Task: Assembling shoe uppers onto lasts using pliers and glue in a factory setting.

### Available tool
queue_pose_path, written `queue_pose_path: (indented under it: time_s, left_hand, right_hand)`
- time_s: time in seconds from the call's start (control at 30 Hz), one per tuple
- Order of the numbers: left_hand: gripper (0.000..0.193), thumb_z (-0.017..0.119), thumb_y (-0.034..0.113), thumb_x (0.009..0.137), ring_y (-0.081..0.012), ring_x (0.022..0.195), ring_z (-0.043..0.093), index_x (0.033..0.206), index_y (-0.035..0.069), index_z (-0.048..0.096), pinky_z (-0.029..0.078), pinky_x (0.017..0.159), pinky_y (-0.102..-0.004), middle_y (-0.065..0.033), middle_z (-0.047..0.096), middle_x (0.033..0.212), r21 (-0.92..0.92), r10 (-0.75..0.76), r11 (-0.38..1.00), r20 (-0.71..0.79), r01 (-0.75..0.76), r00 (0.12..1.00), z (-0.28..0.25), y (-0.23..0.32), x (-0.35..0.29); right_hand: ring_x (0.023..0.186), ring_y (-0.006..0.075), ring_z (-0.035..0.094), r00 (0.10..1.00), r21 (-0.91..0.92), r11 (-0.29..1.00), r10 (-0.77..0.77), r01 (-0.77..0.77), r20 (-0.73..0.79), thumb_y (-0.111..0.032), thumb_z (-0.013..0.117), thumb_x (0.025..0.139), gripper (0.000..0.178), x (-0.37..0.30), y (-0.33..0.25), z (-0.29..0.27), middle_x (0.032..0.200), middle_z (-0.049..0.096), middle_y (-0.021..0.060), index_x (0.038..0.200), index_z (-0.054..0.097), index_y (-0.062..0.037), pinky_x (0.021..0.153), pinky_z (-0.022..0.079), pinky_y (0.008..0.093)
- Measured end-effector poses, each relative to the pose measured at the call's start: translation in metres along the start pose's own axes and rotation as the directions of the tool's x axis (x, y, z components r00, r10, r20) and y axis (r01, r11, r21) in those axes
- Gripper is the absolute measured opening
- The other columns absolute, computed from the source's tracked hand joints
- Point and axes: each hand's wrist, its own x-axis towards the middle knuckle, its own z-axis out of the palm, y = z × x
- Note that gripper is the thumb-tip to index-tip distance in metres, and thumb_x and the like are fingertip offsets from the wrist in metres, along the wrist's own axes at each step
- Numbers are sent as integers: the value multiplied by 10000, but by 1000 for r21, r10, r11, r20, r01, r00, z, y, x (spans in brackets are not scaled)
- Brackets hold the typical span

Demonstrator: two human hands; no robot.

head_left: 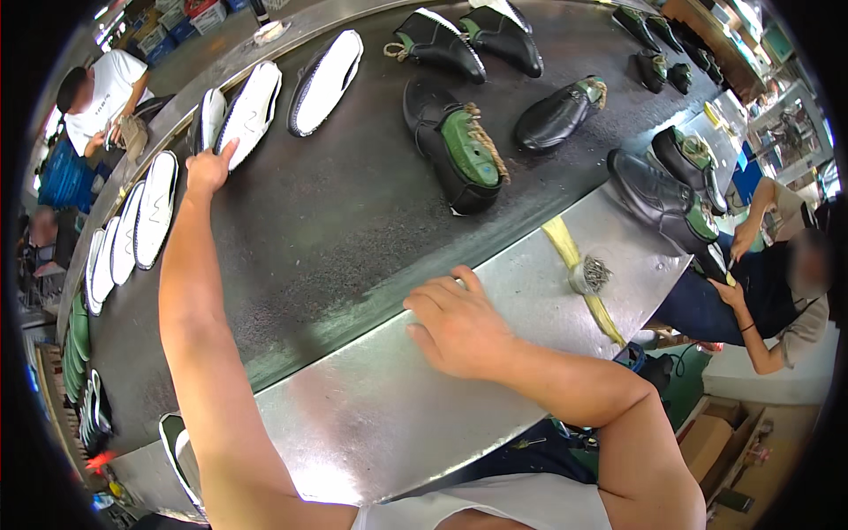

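Note:
My left hand (208, 170) reaches far across the belt and closes on the near end of a white shoe sole with a dark rim (251, 115). A second, narrower sole (210, 119) lies right beside it, partly behind my fingers. Palm down, my right hand (459, 325) rests at the edge of the metal bench (371, 424), its fingers loosely bent and the thumb apart. A small pale spot shows by one of its fingers, too small to make out. Another white sole (327, 84) lies to the right of the held one.
More white soles (157, 210) line the belt's far left edge. Black shoes on green lasts (455, 150) stand across the dark belt (327, 212). A bowl of nails (592, 275) sits on a yellow strap (561, 237). Co-workers sit at right (751, 283) and far left (106, 97).

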Motion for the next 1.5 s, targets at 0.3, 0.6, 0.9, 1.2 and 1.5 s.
queue_pose_path:
  time_s: [0.3,0.6,0.9,1.2,1.5]
  left_hand:
    - [926,496,742,896,-481,1203,549,1159,-133,641,438,1045,-466,-371,596,1221,-11,34,999,180,-33,983,-100,4,-245]
    - [534,707,444,895,-494,1065,565,973,-83,672,458,936,-470,-345,561,1138,-302,53,953,43,-37,998,-175,-36,-597]
    - [890,765,395,823,-472,1356,423,1458,-79,361,363,1123,-492,-341,444,1432,-130,453,886,44,-445,890,-141,38,-589]
    - [655,665,515,910,-291,1128,646,1353,42,570,490,973,-371,-201,667,1234,-462,280,876,251,-140,927,-134,63,-493]
    - [720,729,172,923,-146,1175,546,1535,81,360,421,1043,-311,-81,569,1327,-990,140,-81,-129,-119,982,-57,68,-766]
  right_hand:
    - [1124,285,581,1000,-39,999,-17,18,4,-217,640,919,259,-2,2,4,1095,655,115,1111,632,-45,1083,314,518]
    - [1027,302,603,893,17,947,-295,320,-339,-239,675,895,214,-63,-43,-16,1023,652,116,1001,618,-63,956,418,478]
    - [972,329,639,746,63,996,-90,64,660,-289,688,878,258,-412,-68,20,990,624,140,1009,634,-73,848,532,442]
    - [783,246,672,790,310,887,91,-341,607,-218,671,896,337,-465,-56,27,920,646,119,1160,588,-26,655,534,361]
    - [740,119,587,757,757,41,5,-653,653,-220,664,931,422,-440,-97,-38,970,642,53,1271,518,-17,609,469,251]
